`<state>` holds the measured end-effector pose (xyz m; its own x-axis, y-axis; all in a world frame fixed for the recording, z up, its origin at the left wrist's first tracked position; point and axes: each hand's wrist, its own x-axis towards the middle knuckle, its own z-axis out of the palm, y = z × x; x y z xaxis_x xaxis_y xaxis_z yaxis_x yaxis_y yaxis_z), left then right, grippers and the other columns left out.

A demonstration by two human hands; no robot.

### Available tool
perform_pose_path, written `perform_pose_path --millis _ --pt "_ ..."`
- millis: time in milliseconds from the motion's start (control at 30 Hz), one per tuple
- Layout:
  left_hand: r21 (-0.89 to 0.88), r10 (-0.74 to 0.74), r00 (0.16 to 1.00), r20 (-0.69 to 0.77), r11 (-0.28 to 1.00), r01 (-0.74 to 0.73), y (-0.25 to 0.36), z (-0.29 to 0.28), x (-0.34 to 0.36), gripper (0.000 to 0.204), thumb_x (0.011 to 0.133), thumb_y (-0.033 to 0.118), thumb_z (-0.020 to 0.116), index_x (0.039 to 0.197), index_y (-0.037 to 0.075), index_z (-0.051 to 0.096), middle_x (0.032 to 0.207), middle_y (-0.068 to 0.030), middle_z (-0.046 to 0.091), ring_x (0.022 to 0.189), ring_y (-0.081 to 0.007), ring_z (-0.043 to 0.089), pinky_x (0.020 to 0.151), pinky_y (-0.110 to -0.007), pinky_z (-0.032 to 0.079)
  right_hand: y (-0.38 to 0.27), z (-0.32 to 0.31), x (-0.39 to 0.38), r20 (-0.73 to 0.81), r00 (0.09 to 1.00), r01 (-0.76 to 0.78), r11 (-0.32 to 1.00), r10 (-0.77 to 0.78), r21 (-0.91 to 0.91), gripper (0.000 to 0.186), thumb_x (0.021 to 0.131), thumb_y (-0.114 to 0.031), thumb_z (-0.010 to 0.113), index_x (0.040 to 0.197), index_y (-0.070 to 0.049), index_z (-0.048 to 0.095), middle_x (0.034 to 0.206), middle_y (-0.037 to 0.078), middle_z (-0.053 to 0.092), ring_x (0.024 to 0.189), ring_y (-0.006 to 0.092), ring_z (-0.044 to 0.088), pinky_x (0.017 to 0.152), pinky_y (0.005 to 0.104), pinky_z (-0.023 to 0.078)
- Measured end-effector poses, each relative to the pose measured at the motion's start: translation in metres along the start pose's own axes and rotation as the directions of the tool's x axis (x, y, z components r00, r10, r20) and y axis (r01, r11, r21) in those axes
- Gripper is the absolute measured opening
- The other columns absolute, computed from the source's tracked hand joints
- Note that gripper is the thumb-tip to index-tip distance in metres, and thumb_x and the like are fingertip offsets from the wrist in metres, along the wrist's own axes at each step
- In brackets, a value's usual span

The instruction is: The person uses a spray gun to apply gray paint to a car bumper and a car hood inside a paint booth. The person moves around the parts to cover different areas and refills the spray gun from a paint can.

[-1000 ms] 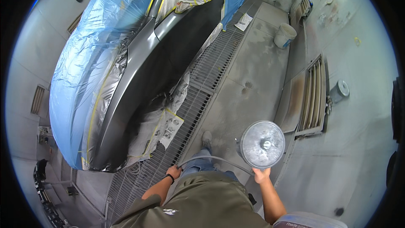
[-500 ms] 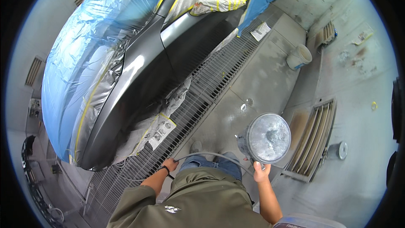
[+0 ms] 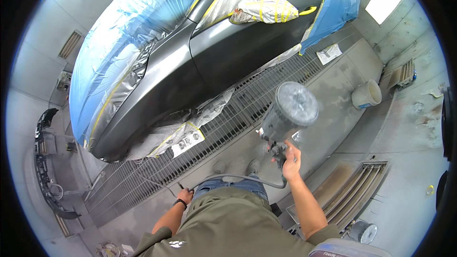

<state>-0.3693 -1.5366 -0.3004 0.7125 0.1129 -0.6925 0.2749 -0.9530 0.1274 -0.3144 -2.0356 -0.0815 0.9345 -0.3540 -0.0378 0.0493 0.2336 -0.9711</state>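
Observation:
My right hand [image 3: 291,159] grips a spray gun [image 3: 285,119] with a round grey cup on top, held up in front of me near a floor grate [image 3: 238,109]. A grey air hose [image 3: 238,178] runs from the gun across my waist to my left hand [image 3: 184,195], which holds it low by my side. A dark grey car [image 3: 190,66] stands ahead on the left. Its upper body is masked with blue plastic film [image 3: 128,33], newspaper and yellow tape, and its side panels are bare.
A white bucket [image 3: 365,95] stands on the floor at the right. Wall vents [image 3: 357,190] run along the lower right wall. A dark bumper part [image 3: 45,162] rests on a stand at the far left. A paper sheet [image 3: 328,53] lies near the car's rear.
The view has swung so the car shows more of its side. My right hand has tilted the spray gun, so its cup now shows from the side instead of straight on.

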Motion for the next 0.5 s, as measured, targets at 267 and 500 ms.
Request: perform_pose_path --millis 267,500 --pt "-0.058 -0.115 0.993 -0.003 0.992 0.114 0.022 -0.014 -0.065 0.039 0.087 0.039 0.056 0.096 0.003 0.069 0.098 -0.0270 0.069 0.099 -0.0434 0.065 0.087 -0.050 0.051 0.022 -0.028 0.025 0.096 0.990 -0.109 0.992 0.104 0.060 0.065 0.107 -0.043 0.038 0.137 0.014 0.045 0.103 0.019 0.071 0.086 0.0190 0.068 0.062 0.0289 0.056" --pt "-0.026 -0.102 0.994 -0.040 0.995 0.101 0.013 -0.008 -0.073 0.040 0.087 0.039 0.056 0.093 0.002 0.068 0.096 -0.0281 0.068 0.096 -0.0450 0.065 0.085 -0.051 0.052 0.031 -0.015 0.025 0.210 0.967 -0.143 0.990 0.144 -0.020 0.054 0.105 -0.036 0.047 0.136 0.008 0.052 0.096 0.013 0.067 0.085 0.0165 0.064 0.065 0.0303 0.056"
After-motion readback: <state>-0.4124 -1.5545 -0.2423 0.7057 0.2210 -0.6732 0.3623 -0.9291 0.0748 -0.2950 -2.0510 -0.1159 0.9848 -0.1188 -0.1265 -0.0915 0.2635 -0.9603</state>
